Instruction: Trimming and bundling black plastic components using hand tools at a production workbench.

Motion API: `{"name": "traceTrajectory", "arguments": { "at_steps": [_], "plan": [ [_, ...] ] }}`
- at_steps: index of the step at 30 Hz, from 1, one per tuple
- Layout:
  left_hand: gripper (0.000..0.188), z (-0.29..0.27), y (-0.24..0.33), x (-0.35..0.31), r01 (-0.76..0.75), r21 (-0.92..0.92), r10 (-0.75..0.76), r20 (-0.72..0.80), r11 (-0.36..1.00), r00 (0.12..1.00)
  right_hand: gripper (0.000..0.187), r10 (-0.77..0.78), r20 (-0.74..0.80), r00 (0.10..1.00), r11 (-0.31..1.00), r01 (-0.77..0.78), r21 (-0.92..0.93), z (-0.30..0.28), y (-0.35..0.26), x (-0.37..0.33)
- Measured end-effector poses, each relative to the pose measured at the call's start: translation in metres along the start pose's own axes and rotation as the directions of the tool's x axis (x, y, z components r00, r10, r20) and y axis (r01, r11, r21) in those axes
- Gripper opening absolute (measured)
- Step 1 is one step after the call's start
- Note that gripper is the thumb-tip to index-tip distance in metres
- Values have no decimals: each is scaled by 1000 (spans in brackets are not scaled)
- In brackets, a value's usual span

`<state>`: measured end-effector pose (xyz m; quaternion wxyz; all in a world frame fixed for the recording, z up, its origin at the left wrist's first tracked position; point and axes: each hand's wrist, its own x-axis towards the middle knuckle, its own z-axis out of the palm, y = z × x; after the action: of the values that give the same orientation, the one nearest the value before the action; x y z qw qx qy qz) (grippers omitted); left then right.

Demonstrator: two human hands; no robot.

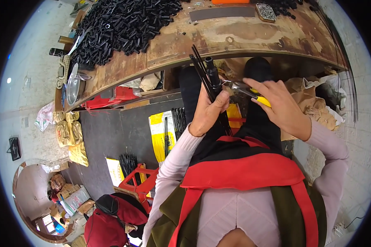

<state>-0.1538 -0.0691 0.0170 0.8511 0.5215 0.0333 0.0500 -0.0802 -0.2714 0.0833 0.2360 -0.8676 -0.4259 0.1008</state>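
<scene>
My left hand is closed around a bundle of thin black rods and a black tubular fitting, held upright above my lap. My right hand grips pliers with yellow-and-black handles. Their jaws point left and reach the side of the fitting, close to my left fingers. A thin, light-coloured piece shows at the jaw tips, too small to name. The lower ends of the rods run down between my legs.
Past my knees stands a wooden workbench with a heap of short black tubes and a dish of small metal parts. Black rod bundles lie left, near a red plastic stool. Brown paper is at right.
</scene>
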Motion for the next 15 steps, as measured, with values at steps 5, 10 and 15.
{"name": "traceTrajectory", "arguments": {
  "at_steps": [5, 10, 15],
  "plan": [
    [19, -14, -6, 2, 57, -50, -48, 164, 997, 985, 62, -116, -161, 980, 962, 71, -263, 8, 12, 7],
    [20, -7, -5, 4, 57, -31, -52, 149, 998, 988, 64, -215, -272, 938, 918, 99, -383, 8, 18, 10],
    [20, -5, -4, 1, 50, -15, -48, 120, 999, 992, 64, -218, -313, 925, 928, 96, -360, 9, 15, 12]
  ]
}}
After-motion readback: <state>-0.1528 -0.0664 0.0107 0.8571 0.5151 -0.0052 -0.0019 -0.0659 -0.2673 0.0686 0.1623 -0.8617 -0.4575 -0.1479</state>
